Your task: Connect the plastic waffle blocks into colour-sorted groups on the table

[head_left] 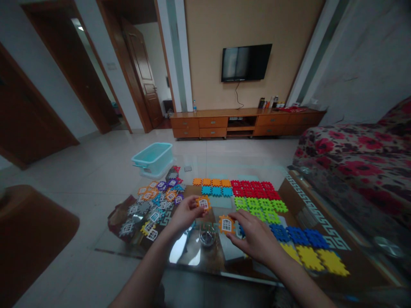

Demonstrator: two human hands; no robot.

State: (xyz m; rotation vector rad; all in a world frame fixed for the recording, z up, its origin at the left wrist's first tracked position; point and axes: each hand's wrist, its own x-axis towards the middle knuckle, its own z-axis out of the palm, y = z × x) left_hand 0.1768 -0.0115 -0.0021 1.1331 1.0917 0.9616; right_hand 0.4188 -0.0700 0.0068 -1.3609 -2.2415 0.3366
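Orange plastic tile with a white window insert: pinched at its edge by the left hand, thumb against fingers, raised over the glass counter.
Second orange plastic tile: gripped likewise by the right hand — an edge hold that presumably leaves its white window uncovered.
Colour rows: notched plastic tiles in red, lime green, blue and yellow lie grouped to the right, apparently so each colour reads apart.
Loose pile: mixed notched tiles overlap at the left — no visible order.
Glass surface: shiny, reflective, key-patterned.
Room: pale blue plastic bin beyond the pile, long wooden cabinet, black wall television, floral-covered sofa.
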